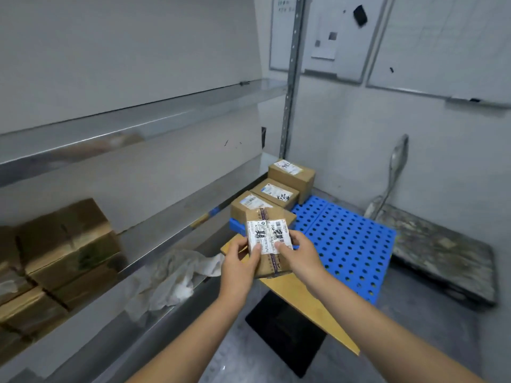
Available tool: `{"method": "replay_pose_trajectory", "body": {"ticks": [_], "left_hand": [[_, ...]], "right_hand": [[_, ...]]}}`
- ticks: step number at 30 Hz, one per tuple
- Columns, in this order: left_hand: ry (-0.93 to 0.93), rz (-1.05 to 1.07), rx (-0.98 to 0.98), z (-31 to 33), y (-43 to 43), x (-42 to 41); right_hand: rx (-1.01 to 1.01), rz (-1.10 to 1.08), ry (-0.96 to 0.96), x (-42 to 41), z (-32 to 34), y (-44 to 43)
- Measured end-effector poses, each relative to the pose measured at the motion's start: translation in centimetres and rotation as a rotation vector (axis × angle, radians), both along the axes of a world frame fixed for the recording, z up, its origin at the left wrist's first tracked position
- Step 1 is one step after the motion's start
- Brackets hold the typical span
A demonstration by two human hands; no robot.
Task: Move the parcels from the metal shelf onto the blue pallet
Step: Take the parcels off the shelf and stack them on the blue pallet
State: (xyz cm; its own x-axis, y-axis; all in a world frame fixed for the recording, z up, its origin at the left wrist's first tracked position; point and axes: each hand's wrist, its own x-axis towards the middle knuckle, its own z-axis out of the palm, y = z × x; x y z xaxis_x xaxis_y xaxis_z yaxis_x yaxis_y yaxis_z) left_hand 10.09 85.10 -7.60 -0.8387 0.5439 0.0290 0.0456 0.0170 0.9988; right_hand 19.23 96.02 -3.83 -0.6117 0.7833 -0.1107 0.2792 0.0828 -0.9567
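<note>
Carrying a small brown cardboard parcel with a white printed label and a dark tape band (269,241), raised over the near-left corner of the blue perforated plastic pallet (351,244) and not yet set down on it.

Gripping from both sides:
- left hand (239,261), thumb pressed on the label, fingers curled under the parcel's left edge
- right hand (300,254), thumb on top likewise, fingers wrapped round the right edge

Label kept face up, probably for reading and to match the others.

Already lined along the pallet's left edge, labels up and close together: a row of three brown cardboard parcels (276,193). Packed tight there, likely to leave the open blue grid free for more.

Left of the pallet:
- the grey metal shelf (171,208)
- taped brown cardboard boxes (69,244) stacked on it, well away from the pallet
- a crumpled sheet of white plastic wrap (171,275) between those boxes and the pallet

Against the pallet's near-left corner, beneath the hands, a flat tan board (298,294). Right of the pallet, a worn grey platform (442,252).

Judged as mid-transfer. Next, most likely: lowering the parcel flat beside the nearest of the three and loosening both grips only once seated. Worth watching the pallet's near edge. Set too far out, and liable to tip off onto the board.
</note>
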Motion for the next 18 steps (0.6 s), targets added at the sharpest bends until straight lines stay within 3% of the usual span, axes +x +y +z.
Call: {"method": "replay_pose_trajectory", "body": {"ticks": [6, 18], "left_hand": [[0.034, -0.059, -0.038, 0.9, 6.8, 3.5], [-0.018, 0.060, -0.103, -0.5, 20.0, 12.3]], "right_hand": [[0.019, -0.061, -0.006, 3.9, 0.6, 6.3], [0.067, 0.214, -0.057, 11.2, -0.7, 23.1]]}}
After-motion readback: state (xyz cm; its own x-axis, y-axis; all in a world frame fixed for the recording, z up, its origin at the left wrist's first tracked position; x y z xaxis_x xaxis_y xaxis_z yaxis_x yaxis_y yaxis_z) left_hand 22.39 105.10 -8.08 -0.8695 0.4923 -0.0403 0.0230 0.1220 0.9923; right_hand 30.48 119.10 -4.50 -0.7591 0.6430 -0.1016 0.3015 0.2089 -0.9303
